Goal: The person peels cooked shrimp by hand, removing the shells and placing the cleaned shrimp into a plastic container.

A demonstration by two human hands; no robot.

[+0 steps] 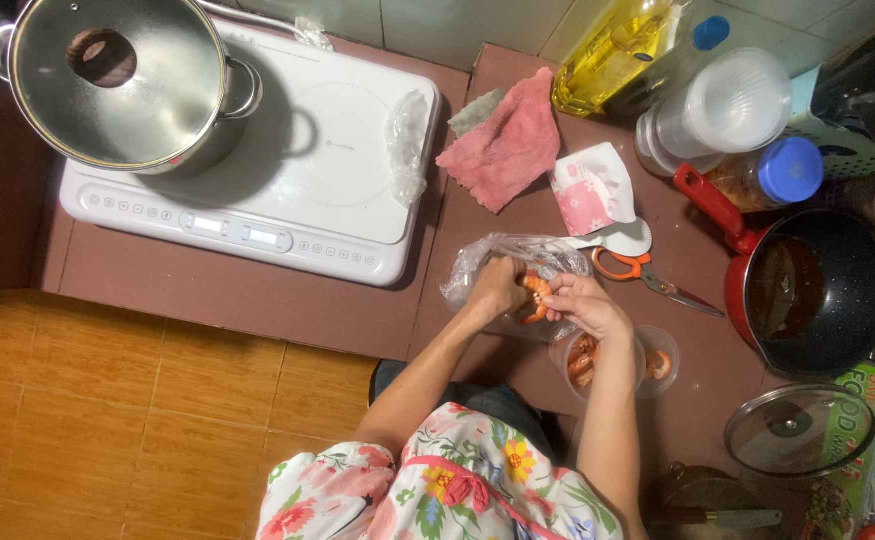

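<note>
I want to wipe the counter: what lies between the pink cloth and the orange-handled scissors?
In the head view, a pink-and-white paper carton lies between the pink cloth and the scissors.

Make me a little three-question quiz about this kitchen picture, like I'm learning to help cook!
1. True or false: both hands, the left hand and the right hand, are on the shrimp.
2. What lies under the shrimp: A) clear plastic bag, B) pink cloth, C) glass lid?
3. Fill in: the scissors have ______ handles.

Key: 1 true. 2 A. 3 orange.
</note>
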